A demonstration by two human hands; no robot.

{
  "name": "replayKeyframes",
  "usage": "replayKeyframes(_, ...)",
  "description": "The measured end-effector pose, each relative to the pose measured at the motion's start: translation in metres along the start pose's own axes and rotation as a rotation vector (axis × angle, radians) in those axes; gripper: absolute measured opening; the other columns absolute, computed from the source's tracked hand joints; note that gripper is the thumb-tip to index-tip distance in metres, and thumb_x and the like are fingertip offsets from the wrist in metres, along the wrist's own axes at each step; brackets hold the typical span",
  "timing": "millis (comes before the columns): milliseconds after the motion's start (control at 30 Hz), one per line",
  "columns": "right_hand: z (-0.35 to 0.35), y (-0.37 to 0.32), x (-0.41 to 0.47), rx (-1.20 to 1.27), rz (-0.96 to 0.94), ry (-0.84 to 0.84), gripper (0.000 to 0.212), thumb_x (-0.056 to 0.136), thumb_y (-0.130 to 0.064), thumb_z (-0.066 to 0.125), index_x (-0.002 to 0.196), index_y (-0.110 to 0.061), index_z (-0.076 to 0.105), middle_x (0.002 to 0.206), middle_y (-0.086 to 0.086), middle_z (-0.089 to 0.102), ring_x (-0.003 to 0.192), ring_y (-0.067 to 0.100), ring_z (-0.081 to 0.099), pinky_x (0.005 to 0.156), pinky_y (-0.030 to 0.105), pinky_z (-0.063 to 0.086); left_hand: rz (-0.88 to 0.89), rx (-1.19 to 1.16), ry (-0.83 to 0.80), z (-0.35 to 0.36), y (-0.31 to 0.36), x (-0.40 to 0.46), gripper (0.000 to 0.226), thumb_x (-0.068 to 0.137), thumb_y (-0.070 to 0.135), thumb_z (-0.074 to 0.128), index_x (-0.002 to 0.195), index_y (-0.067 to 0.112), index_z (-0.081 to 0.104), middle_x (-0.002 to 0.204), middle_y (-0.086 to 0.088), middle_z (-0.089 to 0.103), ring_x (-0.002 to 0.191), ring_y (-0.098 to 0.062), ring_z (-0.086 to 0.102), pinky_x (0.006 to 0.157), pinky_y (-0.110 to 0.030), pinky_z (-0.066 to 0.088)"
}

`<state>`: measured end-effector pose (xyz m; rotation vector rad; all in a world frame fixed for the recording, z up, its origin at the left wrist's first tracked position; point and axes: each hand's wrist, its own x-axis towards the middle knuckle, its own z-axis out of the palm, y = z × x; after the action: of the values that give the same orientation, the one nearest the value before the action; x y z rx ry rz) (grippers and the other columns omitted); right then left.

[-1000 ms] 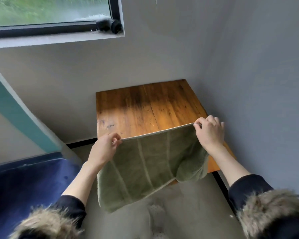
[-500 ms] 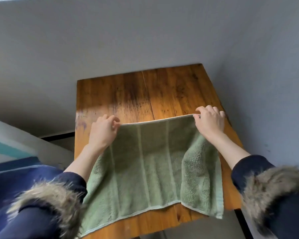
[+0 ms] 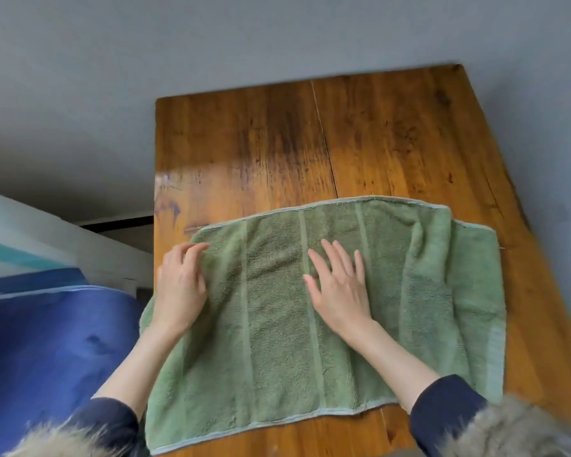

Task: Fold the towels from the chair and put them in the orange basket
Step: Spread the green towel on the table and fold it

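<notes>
so the fuzzy green terry towel (image 3: 327, 301) just went from held-up to flat on the brown wooden worktop (image 3: 277, 143), both hands, left (image 3: 178, 291) at 9 o'clock and right (image 3: 340, 291) mid-towel, lying open and gripping nothing, so folding looks next.

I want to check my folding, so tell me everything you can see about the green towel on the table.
The green towel is terry cloth with paler woven stripes and a light hemmed edge. It lies spread on the wooden table, its right end doubled over in a rumpled fold and its left edge hanging slightly past the table's side. The right hand rests flat on its middle with fingers spread; the left hand rests on its left part, fingertips curled at the far left corner.
</notes>
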<state>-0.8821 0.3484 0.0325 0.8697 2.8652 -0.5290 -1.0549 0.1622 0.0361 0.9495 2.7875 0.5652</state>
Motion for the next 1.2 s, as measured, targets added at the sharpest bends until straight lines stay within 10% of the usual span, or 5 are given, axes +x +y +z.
replayKeyframes(400,0.065,-0.061,0.011,-0.161,0.106,0.05,0.065,0.091,-0.057,0.02,0.146,-0.022,0.023,0.155,0.009,0.017,0.144,0.027,0.011,0.111,0.059,0.007,-0.124,-0.067,-0.004,-0.018,-0.038,0.03,0.013,0.085,0.011,0.057,0.097,0.011,0.058,0.089,-0.002,0.05,0.081,-0.029,0.054,0.065,-0.037,0.043)
replayKeyframes(567,0.065,-0.063,0.012,-0.161,0.117,0.062,0.064,0.091,-0.056,0.022,0.146,-0.023,0.021,0.155,0.009,0.017,0.143,0.027,0.011,0.112,0.058,0.008,0.113,-0.003,-0.058,-0.022,-0.031,0.021,0.018,0.09,0.032,0.05,0.096,0.017,0.058,0.088,0.0,0.053,0.075,-0.022,0.058,0.052,-0.037,0.049)
replayKeyframes(767,0.064,-0.064,0.012,-0.166,0.125,0.063,0.064,0.091,-0.055,0.021,0.147,-0.024,0.018,0.155,0.008,0.015,0.144,0.026,0.009,0.112,0.058,0.008,0.087,-0.114,-0.25,-0.024,-0.046,0.047,0.04,0.092,0.029,0.053,0.131,0.023,0.045,0.107,-0.002,0.043,0.075,-0.023,0.055,0.068,-0.042,0.05)
replayKeyframes(1000,0.064,-0.064,0.012,-0.163,0.133,0.057,0.064,0.091,-0.055,0.023,0.146,-0.024,0.021,0.155,0.008,0.016,0.143,0.026,0.01,0.112,0.057,0.007,0.155,-0.25,-0.378,-0.032,-0.066,0.075,0.018,0.081,0.032,0.068,0.074,0.022,0.055,0.096,0.005,0.052,0.095,-0.015,0.047,0.084,-0.028,0.037)
replayKeyframes(1200,0.063,-0.065,0.012,-0.171,0.139,0.055,0.064,0.091,-0.055,0.023,0.147,-0.024,0.021,0.155,0.008,0.016,0.143,0.025,0.009,0.112,0.057,0.007,-0.116,-0.671,-0.352,-0.046,-0.068,0.092,0.03,0.082,0.012,0.069,0.063,0.019,0.047,0.057,0.014,0.053,0.055,0.001,0.045,0.058,-0.013,0.036)
